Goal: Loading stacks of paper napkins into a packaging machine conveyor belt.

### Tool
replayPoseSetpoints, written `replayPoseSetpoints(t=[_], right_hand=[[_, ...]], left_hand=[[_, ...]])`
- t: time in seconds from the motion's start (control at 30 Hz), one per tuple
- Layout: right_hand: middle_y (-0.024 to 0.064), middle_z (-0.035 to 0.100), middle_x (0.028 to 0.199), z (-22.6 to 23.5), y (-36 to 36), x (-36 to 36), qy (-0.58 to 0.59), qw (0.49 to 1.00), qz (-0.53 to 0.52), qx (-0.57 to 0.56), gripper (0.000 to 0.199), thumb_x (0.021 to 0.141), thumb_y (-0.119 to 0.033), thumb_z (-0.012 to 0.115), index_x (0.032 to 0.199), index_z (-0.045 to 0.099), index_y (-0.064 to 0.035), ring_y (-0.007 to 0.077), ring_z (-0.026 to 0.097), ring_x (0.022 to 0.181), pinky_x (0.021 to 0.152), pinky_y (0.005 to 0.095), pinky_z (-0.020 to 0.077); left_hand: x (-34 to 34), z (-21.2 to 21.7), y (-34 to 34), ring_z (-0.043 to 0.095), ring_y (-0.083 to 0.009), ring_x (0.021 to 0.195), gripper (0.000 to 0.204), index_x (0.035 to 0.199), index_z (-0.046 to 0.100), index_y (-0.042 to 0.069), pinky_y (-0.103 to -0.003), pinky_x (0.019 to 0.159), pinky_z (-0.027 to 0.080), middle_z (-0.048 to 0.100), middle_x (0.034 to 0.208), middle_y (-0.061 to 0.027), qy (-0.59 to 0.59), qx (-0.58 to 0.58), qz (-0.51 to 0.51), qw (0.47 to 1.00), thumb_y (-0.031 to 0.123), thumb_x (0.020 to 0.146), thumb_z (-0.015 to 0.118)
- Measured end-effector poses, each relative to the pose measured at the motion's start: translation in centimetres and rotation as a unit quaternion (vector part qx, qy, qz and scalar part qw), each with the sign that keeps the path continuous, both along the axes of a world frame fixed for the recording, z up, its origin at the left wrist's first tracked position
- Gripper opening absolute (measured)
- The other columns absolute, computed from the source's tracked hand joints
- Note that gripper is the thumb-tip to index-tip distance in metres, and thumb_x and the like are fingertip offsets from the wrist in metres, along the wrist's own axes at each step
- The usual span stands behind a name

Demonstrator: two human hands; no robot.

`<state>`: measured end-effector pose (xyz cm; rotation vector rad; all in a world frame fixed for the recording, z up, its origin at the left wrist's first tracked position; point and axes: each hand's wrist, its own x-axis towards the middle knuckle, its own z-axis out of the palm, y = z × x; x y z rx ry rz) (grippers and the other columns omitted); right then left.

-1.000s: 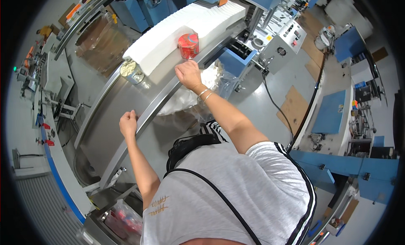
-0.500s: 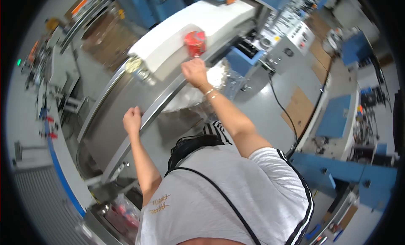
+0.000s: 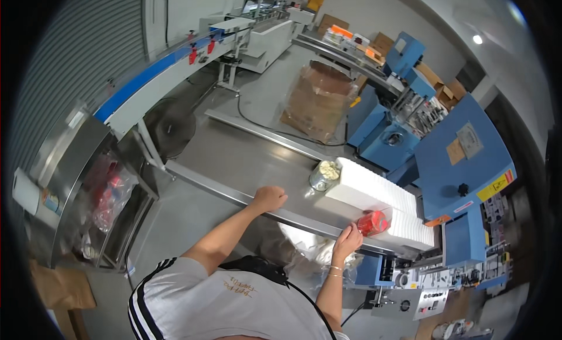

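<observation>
Worktop (image 3: 246,155): smooth brushed-looking grey metal, long, with a raised metal edge (image 3: 219,192) on the near side. White stack (image 3: 374,188): many thin sheets packed face to face, ribbed along the top, block-shaped, matte. Clear container (image 3: 323,177): rounded, glossy, filled with lumpy cream-coloured material; stands on the worktop just beside the stack's left end. Red container (image 3: 373,223): squat cylinder, shiny, bright red with some paler marks; on the worktop, against or just in front of the white sheets, near the raised edge. Left hand (image 3: 271,198): grip clenched, knuckles up, at the raised edge. Right hand (image 3: 349,239): fingers curled beside the red container; cannot tell whether its grip grasps anything.
</observation>
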<state>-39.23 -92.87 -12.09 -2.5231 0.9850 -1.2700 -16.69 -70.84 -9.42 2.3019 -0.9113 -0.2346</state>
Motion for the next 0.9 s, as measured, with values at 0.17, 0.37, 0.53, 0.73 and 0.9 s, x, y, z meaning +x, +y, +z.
replayPoseSetpoints(t=[0.17,0.37,0.53,0.73,0.9], right_hand=[[0.0116,0.063,0.094,0.6,-0.5,0.5,-0.015,0.999,0.014,-0.047,0.02,0.091,-0.018,0.052,0.1,0.064,-0.0048,0.0306,0.057,0.094,0.095,0.043,0.036],[0.0098,0.061,0.087,0.5,-0.8,1.2,-0.024,0.999,0.008,-0.033,0.016,0.09,-0.018,0.053,0.094,0.064,-0.007,0.0273,0.056,0.088,0.094,0.0425,0.0363],[0.0093,0.06,0.084,1.3,-0.5,0.4,-0.044,0.999,0.005,-0.022,0.009,0.085,-0.015,0.057,0.085,0.062,-0.0081,0.028,0.055,0.086,0.087,0.0426,0.038],[0.0078,0.062,0.08,1.3,-0.4,0.5,0.054,0.998,0.004,0.023,0.01,0.078,-0.02,0.061,0.077,0.063,-0.0106,0.0277,0.056,0.086,0.087,0.0432,0.0399],[0.0027,0.062,0.069,1.8,-2.6,0.9,0.018,0.999,0.022,0.016,0.018,0.08,-0.03,0.062,0.071,0.064,-0.0145,0.0233,0.06,0.072,0.079,0.039,0.0429]], left_hand=[[0.4,0.5,-0.5,0.063,-0.0341,0.076,0.028,0.075,0.066,0.009,-0.046,0.069,0.049,0.066,0.079,-0.0131,0.027,-0.004,0.0,1.0,0.034,0.081,0.055],[1.6,0.7,-1.0,0.063,-0.0326,0.071,0.031,0.069,0.066,0.007,-0.043,0.065,0.049,0.065,0.073,-0.0126,0.043,0.012,-0.008,0.999,0.035,0.08,0.057],[1.7,1.7,-1.8,0.061,-0.0345,0.068,0.035,0.068,0.065,0.005,-0.043,0.062,0.047,0.064,0.07,-0.0156,0.031,0.026,-0.017,0.999,0.038,0.079,0.058],[3.4,-1.6,-0.1,0.052,-0.0148,0.048,0.037,0.06,0.059,0.0,-0.033,0.049,0.04,0.057,0.053,-0.0081,0.203,-0.022,0.018,0.979,0.029,0.084,0.062],[3.8,-1.5,-1.2,0.05,-0.0106,0.046,0.033,0.06,0.059,0.002,-0.027,0.046,0.038,0.056,0.052,-0.0042,0.256,-0.004,0.022,0.966,0.021,0.086,0.064]])
